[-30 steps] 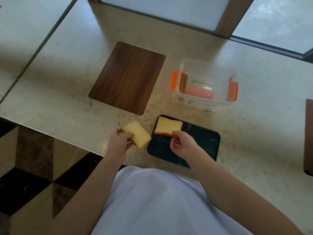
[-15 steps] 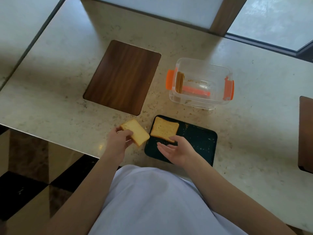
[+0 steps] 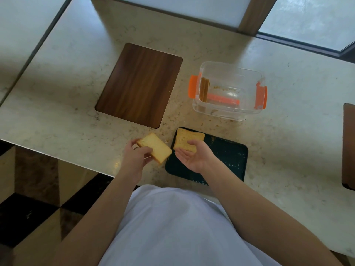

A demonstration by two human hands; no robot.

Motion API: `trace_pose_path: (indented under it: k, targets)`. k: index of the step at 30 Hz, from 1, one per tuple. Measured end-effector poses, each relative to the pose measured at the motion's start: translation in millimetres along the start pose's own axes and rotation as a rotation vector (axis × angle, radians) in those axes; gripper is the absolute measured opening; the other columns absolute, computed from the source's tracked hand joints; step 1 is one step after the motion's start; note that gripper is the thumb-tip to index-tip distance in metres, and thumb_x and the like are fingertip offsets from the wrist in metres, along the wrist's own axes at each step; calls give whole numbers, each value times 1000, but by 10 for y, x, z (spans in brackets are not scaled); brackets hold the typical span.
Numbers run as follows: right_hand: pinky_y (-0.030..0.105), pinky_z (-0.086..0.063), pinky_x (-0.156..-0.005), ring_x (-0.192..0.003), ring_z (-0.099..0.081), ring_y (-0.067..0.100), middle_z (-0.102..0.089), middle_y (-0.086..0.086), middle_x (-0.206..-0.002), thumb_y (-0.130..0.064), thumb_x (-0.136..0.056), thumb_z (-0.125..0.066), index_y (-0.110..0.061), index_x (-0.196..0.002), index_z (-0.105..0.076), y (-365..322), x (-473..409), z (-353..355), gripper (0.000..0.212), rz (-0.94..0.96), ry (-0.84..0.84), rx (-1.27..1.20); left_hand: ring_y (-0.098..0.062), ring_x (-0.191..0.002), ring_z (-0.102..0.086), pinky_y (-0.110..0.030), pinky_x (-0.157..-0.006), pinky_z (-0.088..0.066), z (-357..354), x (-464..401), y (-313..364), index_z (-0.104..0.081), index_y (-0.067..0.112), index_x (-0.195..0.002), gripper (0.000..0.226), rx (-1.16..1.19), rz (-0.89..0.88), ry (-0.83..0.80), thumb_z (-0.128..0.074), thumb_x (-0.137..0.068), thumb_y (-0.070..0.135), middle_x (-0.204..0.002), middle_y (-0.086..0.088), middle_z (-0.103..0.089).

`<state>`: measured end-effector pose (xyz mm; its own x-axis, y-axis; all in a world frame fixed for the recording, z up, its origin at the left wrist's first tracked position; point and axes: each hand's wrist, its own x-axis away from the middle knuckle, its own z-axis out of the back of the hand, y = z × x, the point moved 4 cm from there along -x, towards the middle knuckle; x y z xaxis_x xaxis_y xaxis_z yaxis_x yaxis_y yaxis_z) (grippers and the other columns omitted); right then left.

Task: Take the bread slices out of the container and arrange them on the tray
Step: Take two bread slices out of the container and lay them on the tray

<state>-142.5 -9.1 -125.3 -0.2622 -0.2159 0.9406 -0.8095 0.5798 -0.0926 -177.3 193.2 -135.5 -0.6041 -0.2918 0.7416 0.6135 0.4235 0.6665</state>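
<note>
A person's left hand (image 3: 134, 160) pinches a bread slice (image 3: 156, 147) by its edge at the dark tray's (image 3: 228, 160) nine o'clock. The right hand (image 3: 194, 156) hangs open, palm up, over a second slice (image 3: 187, 140) lying flat in the tray's ten o'clock corner. At twelve o'clock, the clear container (image 3: 228, 89) holds more slices upright. Light, soft and crumbly, the bread likely wants gentle holds at opposite crusts.

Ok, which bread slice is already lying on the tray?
The slice in the dark tray's far-left corner, beside the open right hand. The other slice is held in the left hand, off the tray.
</note>
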Motion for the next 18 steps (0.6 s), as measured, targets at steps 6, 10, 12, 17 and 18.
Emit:
trace_pose_path:
  k: [6, 10, 12, 17, 18]
  targets:
    - [41, -59, -75, -99, -71, 32, -70, 21, -117, -21, -96, -61, 5, -121, -59, 80, 80, 195, 36, 3, 50, 427, -37, -110, -61, -38, -72, -61, -151, 110, -45, -48, 17, -130, 63, -72, -43, -113, -68, -80, -14, -127, -19, -51]
    - [35, -63, -65, -87, -77, 27, -80, 14, -97, -17, -94, -63, -4, -107, -70, 91, 114, 471, 20, 92, 38, 506, -33, -105, -64, -34, -70, -62, -338, 210, -165, -50, 15, -120, 55, -152, -23, -196, -73, -78, -12, -122, -20, -55]
    - [38, -65, -74, -93, -76, 30, -80, 16, -98, -14, -93, -62, -3, -115, -68, 66, 122, 615, 26, 134, 39, 470, -31, -102, -67, -35, -74, -62, -408, 237, -252, -51, 14, -121, 54, -239, -5, -224, -76, -78, -6, -120, -18, -58]
    - [29, -59, -76, -102, -65, 17, -67, 5, -112, -12, -93, -60, -11, -116, -68, -36, 143, 892, 25, 264, 150, 606, -13, -107, -62, -28, -83, -51, -455, 243, -418, -63, 20, -126, 46, -584, -13, -257, -76, -82, 27, -119, 2, -67]
    - [28, -56, -78, -105, -62, 16, -66, 2, -116, -14, -95, -58, -15, -119, -67, -51, 152, 909, 26, 301, 154, 679, -11, -108, -60, -28, -84, -48, -455, 240, -434, -64, 22, -127, 48, -617, -8, -257, -76, -81, 31, -119, 5, -66]
